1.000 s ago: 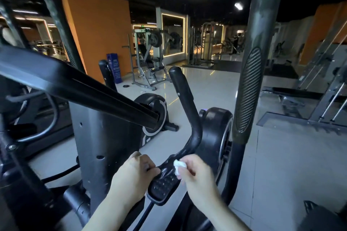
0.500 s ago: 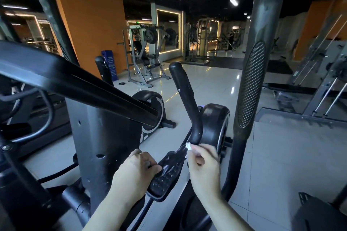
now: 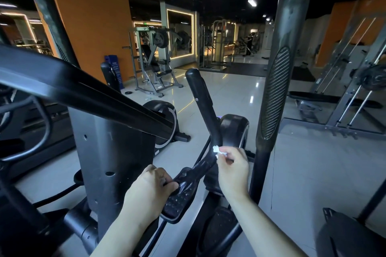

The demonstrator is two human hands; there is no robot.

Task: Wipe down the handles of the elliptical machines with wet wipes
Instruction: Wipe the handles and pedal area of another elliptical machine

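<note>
Wet wipe (image 3: 217, 151) has slid higher up the handle (image 3: 205, 110) — upright post (image 3: 277, 89) beside.

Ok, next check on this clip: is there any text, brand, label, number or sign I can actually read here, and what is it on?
None can be read.
Blue floor sign by the orange wall: pale lines of print, too small and blurred to read.
Green lit sign above the far weight rack: too small to read.
Button panel gripped by the left hand: only dots show, no legible markings.
Wet wipe pinched in the right hand: no print.
</note>
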